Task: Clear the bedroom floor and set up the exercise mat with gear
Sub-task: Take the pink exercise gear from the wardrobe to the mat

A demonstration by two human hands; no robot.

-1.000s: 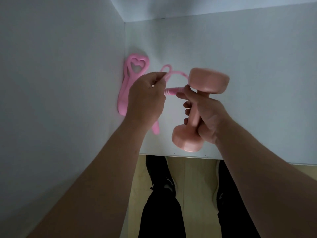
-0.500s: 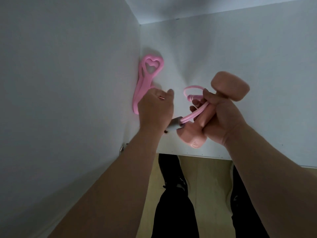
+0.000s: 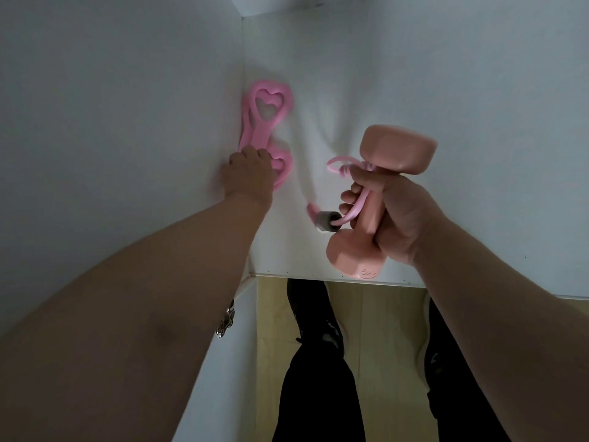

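White shelf board (image 3: pixel 478 90) fills the upper frame. Centre right, the right hand (image 3: pixel 395 215) curls its fingers round the bar of the pink dumbbell (image 3: pixel 398 148), likely heavy and rigid, long axis nearly vertical. Centre left, the heart-handled band (image 3: pixel 269 122), probably soft, points up the frame; the left hand (image 3: pixel 247 175) bends over its narrow middle, grip unclear. The right fingers also pinch a limp cord (image 3: pixel 338 161).
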